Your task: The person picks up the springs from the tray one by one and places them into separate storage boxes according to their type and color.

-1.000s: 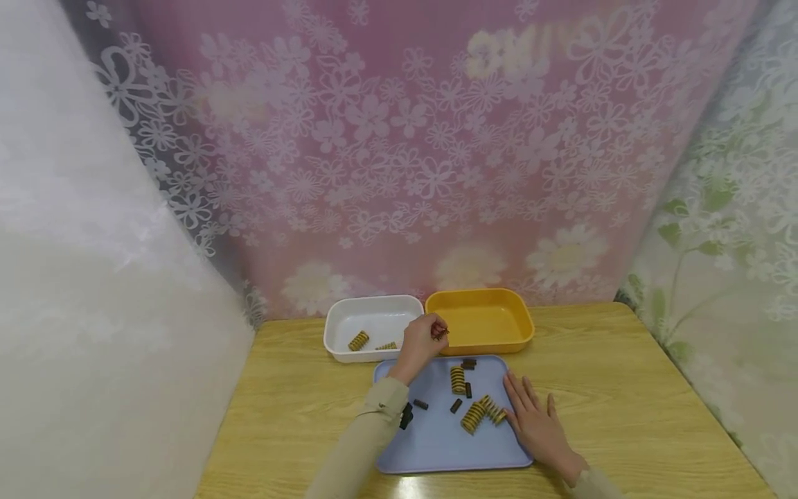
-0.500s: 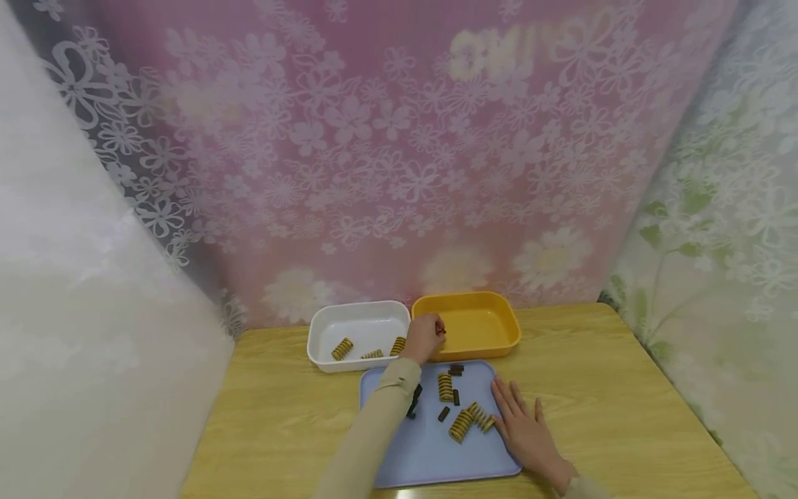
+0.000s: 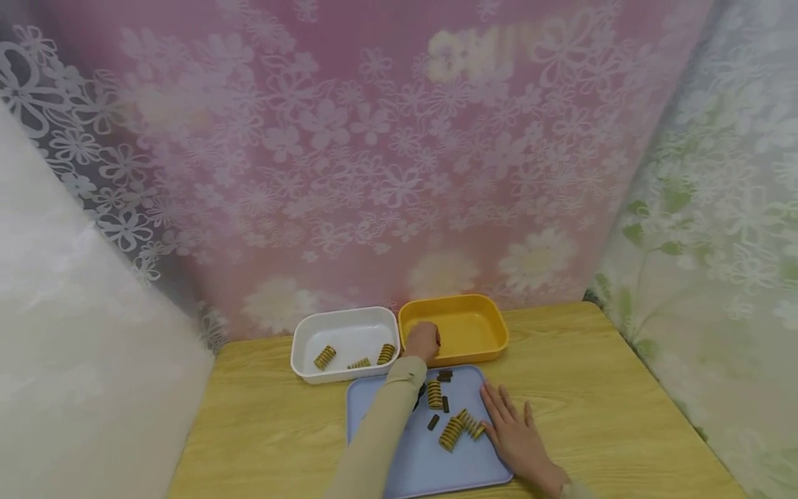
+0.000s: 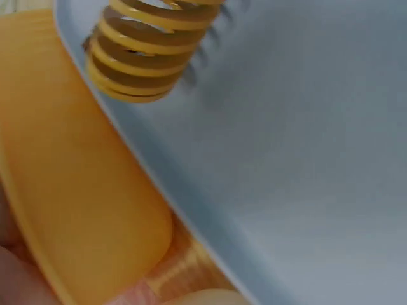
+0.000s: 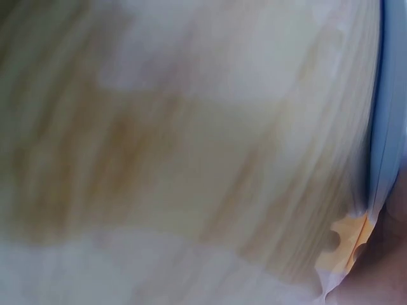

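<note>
My left hand (image 3: 422,340) reaches over the near left rim of the yellow bin (image 3: 474,355), its fingers curled as if pinching a small brown spring, now barely visible as a dark speck. On the blue tray (image 3: 430,471) lie three thick yellow springs: one upright-looking spring (image 3: 434,394) and two others, one (image 3: 451,434) against a slanted one (image 3: 472,424). Small brown springs lie among them, including one (image 3: 433,422) and another (image 3: 445,404). My right hand (image 3: 519,440) rests flat on the tray's right edge, fingers straight. In the left wrist view a yellow spring (image 4: 143,47) shows large.
The white bin (image 3: 346,376) stands left of the yellow one and holds three yellow springs, one of them (image 3: 386,354) at its right end. Both bins stand behind the blue tray on a wooden table (image 3: 262,430). A flowered curtain (image 3: 349,173) hangs behind.
My left hand, with the small brown spring, has moved over the yellow bin's rim and lower into it. The right hand stays on the tray edge. The head view has shifted.
</note>
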`<state>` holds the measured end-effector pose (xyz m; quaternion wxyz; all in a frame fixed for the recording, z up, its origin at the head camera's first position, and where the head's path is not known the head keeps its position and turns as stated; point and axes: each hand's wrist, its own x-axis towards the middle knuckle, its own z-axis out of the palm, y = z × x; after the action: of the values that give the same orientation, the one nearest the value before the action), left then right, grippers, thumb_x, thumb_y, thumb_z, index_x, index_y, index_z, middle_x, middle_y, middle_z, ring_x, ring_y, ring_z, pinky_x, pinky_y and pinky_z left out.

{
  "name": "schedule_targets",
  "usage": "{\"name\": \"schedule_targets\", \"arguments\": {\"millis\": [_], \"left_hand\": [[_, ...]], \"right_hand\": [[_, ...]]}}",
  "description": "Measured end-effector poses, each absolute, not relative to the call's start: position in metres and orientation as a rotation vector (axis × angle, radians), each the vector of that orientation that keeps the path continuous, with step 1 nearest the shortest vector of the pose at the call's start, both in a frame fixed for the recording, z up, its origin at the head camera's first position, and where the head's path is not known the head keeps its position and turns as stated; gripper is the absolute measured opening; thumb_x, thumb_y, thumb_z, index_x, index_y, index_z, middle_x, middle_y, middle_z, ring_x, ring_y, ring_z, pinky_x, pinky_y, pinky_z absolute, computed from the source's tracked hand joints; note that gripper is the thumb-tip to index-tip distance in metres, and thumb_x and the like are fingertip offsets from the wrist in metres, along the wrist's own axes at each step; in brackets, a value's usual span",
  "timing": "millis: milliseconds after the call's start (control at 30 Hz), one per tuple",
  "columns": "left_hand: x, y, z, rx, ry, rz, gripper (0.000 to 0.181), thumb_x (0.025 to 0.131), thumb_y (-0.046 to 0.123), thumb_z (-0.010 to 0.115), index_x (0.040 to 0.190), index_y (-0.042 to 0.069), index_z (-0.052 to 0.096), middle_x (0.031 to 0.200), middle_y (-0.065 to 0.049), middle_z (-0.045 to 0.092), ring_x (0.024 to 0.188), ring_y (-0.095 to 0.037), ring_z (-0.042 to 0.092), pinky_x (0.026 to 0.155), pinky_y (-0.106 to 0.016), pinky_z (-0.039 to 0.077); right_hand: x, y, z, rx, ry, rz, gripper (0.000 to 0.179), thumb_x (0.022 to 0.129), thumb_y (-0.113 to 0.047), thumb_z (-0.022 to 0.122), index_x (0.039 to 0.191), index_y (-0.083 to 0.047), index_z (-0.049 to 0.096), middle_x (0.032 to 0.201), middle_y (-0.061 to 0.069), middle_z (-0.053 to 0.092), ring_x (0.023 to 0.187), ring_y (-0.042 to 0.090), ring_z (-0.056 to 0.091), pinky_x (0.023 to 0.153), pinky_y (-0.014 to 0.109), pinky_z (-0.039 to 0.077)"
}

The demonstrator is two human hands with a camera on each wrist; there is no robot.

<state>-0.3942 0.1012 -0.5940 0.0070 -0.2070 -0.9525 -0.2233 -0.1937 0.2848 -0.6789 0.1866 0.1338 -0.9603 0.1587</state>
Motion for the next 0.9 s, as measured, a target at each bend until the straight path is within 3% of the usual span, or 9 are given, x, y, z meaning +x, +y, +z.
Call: {"name": "schedule_targets", "arguments": {"millis": [200,433,900], "left_hand": [[-0.396,0.089,-0.596,-0.623,-2.949,-0.692,0.005,0.088,0.005,0.076,0.087,0.007,0.072,0.084,-0.006,0.072,0.077,-0.022,0.068,0.07,-0.033,0.058],[-0.386,0.083,-0.57,-0.625,-2.79,-0.827,0.006,0.096,0.014,0.07,0.096,0.009,0.073,0.087,-0.003,0.072,0.074,-0.016,0.065,0.07,-0.026,0.056],[-0.347,0.051,-0.557,-0.609,-2.6,-1.199,0.008,0.097,0.017,0.07,0.099,0.01,0.073,0.089,-0.001,0.071,0.078,-0.011,0.067,0.071,-0.021,0.056]], "right_hand": [[-0.194,0.272,-0.668,0.364,-2.744,0.422,0.058,0.1,-0.029,0.061,0.152,-0.007,0.046,0.159,0.01,0.041,0.143,0.041,0.039,0.104,0.079,0.026],[-0.195,0.272,-0.671,0.394,-2.711,0.456,0.057,0.102,-0.032,0.057,0.153,-0.008,0.045,0.16,0.009,0.04,0.143,0.04,0.038,0.103,0.081,0.025],[-0.198,0.281,-0.671,0.386,-2.723,0.496,0.057,0.103,-0.032,0.056,0.152,-0.005,0.044,0.16,0.01,0.038,0.145,0.042,0.034,0.103,0.082,0.021]]}}
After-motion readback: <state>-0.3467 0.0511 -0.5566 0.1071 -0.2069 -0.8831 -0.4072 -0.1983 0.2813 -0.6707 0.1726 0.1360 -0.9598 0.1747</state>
